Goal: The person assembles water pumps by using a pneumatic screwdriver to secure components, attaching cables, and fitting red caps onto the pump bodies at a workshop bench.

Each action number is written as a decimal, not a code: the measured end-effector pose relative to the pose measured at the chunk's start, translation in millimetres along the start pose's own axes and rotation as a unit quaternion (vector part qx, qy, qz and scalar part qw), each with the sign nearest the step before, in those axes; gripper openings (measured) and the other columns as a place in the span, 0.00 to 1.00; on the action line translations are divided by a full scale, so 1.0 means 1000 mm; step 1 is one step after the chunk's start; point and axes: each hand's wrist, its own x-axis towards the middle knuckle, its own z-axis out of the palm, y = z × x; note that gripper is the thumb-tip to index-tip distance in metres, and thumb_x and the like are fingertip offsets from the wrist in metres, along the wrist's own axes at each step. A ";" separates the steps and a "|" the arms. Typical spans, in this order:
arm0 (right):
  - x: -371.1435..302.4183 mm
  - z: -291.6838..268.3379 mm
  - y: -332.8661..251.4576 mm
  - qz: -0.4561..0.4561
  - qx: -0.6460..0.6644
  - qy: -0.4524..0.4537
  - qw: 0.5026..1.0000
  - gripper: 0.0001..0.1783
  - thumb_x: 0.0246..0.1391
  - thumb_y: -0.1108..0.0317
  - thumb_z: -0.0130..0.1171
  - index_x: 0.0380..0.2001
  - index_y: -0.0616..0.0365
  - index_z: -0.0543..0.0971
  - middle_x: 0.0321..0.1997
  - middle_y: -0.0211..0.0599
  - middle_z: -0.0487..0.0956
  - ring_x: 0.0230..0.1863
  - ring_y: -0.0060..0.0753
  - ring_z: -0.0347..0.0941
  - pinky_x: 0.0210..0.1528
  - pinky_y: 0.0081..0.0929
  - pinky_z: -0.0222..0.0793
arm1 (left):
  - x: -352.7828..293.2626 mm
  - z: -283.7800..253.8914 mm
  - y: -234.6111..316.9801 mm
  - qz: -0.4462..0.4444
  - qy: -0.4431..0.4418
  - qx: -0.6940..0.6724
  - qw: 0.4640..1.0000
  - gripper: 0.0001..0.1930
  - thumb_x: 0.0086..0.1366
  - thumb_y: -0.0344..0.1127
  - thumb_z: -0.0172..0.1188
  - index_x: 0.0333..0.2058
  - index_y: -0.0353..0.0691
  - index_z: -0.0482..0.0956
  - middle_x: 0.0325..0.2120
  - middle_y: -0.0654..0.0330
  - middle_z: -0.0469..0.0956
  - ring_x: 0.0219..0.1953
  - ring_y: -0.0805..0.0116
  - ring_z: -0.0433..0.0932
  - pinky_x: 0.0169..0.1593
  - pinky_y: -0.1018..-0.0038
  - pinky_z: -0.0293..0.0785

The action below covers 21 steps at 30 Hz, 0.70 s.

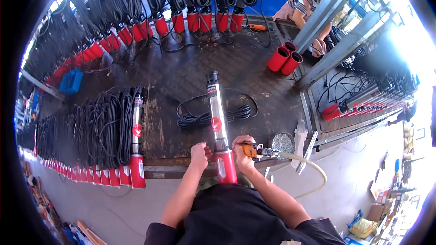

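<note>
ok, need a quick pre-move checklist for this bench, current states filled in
1. Right hand gripping orange tool: ok.
2. Hose attached to tool: ok.
3. Left hand empty: cannot tell, fingers curled beside the silver-and-red cylinder.
4. Cable coil clear of cylinder: not ok, cylinder crosses over it.
5. Cylinder wholly within bench: not ok, red end reaches past front edge.

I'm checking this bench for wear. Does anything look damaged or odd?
Yes: the dark workbench top is scuffed, with pale patches where its surface looks worn away, notably left of the red-and-silver pump.
</note>
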 end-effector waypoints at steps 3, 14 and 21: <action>0.004 0.002 0.006 0.015 0.045 0.027 0.998 0.13 0.51 0.83 0.46 0.38 0.54 0.65 0.33 0.40 0.73 0.30 0.26 0.68 0.29 0.24 0.68 | 0.000 0.001 0.002 -0.014 -0.028 -0.008 0.999 0.06 0.66 0.36 0.56 0.35 0.40 0.77 0.26 0.62 0.72 0.25 0.67 0.72 0.30 0.66 0.74; 0.010 0.000 0.019 0.033 0.101 0.068 0.992 0.12 0.54 0.80 0.48 0.40 0.54 0.67 0.33 0.39 0.73 0.30 0.25 0.69 0.30 0.23 0.68 | 0.004 0.030 0.037 0.086 -0.208 0.319 0.921 0.21 0.60 0.55 0.67 0.33 0.40 0.83 0.22 0.67 0.75 0.22 0.78 0.72 0.25 0.78 0.67; 0.031 -0.010 -0.021 0.050 0.034 0.228 0.972 0.06 0.52 0.78 0.58 0.35 0.60 0.75 0.26 0.29 0.75 0.26 0.21 0.71 0.28 0.20 0.69 | 0.023 0.037 0.012 0.195 -0.145 0.384 0.891 0.25 0.48 0.53 0.76 0.27 0.32 0.86 0.23 0.58 0.83 0.24 0.70 0.80 0.31 0.70 0.73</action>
